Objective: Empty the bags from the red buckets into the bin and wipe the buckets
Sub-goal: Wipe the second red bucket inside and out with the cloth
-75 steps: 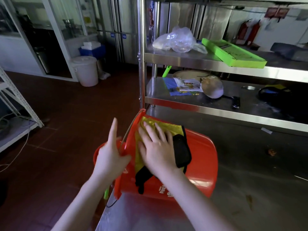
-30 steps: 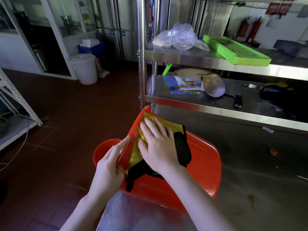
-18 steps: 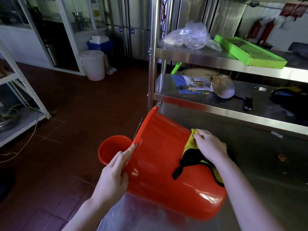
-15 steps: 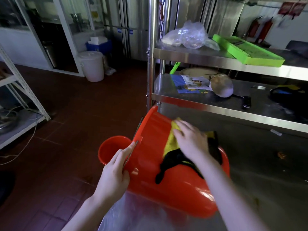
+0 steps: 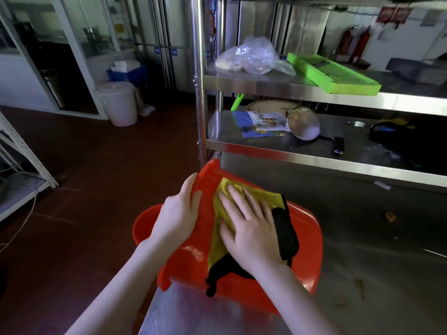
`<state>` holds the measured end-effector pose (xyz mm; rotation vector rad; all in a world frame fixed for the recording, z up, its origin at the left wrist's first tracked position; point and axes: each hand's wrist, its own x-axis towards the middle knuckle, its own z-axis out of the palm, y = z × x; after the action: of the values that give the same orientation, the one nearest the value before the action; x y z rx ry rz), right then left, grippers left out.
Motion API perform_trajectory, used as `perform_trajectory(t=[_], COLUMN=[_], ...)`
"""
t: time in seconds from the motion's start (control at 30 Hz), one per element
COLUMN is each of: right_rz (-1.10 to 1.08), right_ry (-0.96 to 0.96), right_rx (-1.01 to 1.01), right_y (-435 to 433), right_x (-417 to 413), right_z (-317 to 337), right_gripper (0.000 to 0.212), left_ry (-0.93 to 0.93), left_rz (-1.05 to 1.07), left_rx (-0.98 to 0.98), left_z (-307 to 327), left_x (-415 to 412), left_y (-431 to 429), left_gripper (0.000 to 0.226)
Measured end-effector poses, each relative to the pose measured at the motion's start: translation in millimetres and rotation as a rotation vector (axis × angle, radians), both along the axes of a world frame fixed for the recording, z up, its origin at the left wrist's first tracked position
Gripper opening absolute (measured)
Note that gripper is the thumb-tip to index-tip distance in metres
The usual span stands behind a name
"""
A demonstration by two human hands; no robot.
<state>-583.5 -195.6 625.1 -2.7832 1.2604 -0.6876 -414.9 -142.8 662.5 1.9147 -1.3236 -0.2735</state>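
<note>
A red bucket (image 5: 305,240) lies on its side at the left end of the steel table (image 5: 377,281), its rim toward the left. My left hand (image 5: 178,213) grips that rim, fingers curled over the edge. A yellow and black cloth (image 5: 282,228) is spread over the bucket's side. My right hand (image 5: 251,228) presses flat on the cloth with straight, spread fingers. A second red bucket (image 5: 143,226) stands on the floor below the table's left edge, mostly hidden behind my left hand.
A steel shelf rack (image 5: 290,89) rises behind the table, holding a clear plastic bag (image 5: 249,56), a green tray (image 5: 331,74), papers and a pan. A white lidded bin (image 5: 119,102) stands on the red tiled floor at the far left. A white rack (image 5: 21,151) is at the left edge.
My right hand slid the cloth back along the bucket's side toward the rim. My left hand moved from the wire handle to grip the rim.
</note>
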Motion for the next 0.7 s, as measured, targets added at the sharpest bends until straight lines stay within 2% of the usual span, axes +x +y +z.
perform_trajectory(t=[0.13,0.27,0.3,0.37,0.47,0.53,0.63,0.7], right_rz=[-0.294,-0.509,-0.523,-0.451,-0.178,-0.055,-0.012,0.002], right_ry=[-0.103,-0.068,-0.043,-0.005,-0.042,-0.068,-0.074,-0.058], right_rx=[0.053,0.456,0.484,0.405,0.183,0.072,0.010,-0.022], right_y=[-25,-69,-75,-74,-36,-10,3,6], right_x=[-61,-82,-72,-35,30,52,50,42], right_z=[-8,7,12,19,22,18,9,2], right_gripper=[0.049,0.048,0.048,0.046,0.047,0.049,0.047,0.047], left_ry=[0.088,0.141,0.165,0.166,0.091,0.121,0.147,0.131], left_rz=[0.029,0.070,0.079,0.089,0.130,0.144,0.130,0.131], left_rx=[-0.137,-0.217,-0.227,-0.255,-0.246,-0.219,-0.196,-0.169], left_z=[-40,-61,-63,-66,-71,-73,-60,-45], left_x=[-17,-25,-26,-29,-31,-28,-22,-19], left_y=[36,53,53,51,49,50,46,28], left_gripper=[0.049,0.050,0.050,0.048,0.052,0.048,0.034,0.036])
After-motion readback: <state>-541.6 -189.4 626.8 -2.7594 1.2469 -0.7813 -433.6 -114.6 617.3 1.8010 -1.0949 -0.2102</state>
